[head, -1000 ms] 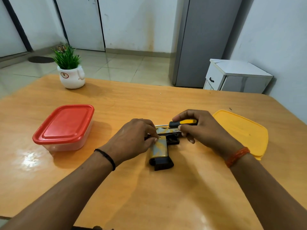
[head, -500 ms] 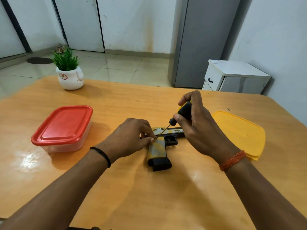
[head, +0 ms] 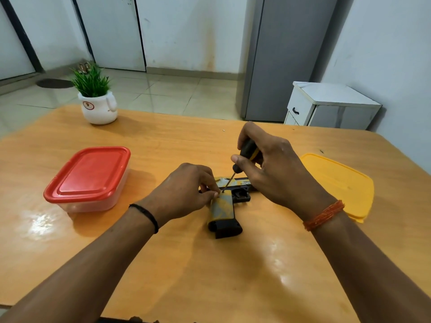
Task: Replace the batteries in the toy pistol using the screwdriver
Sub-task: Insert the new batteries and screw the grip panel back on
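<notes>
The toy pistol (head: 222,209), yellow, grey and black, lies flat on the wooden table (head: 210,276) with its grip pointing toward me. My left hand (head: 186,190) holds the pistol's left side, fingertips pinched at the top of the grip. My right hand (head: 272,166) grips the black and yellow screwdriver (head: 247,153) nearly upright. Its thin shaft slants down to the left, and the tip meets the pistol just beside my left fingertips. The barrel is partly hidden behind both hands.
A clear box with a red lid (head: 89,179) stands at the left. A yellow lid (head: 338,185) lies flat at the right. A small potted plant (head: 96,99) sits at the far left of the table. A white cabinet (head: 326,106) stands beyond the table.
My right hand has raised the screwdriver from lying flat along the pistol to nearly upright, tip down on the pistol. My left hand has stayed on the pistol.
</notes>
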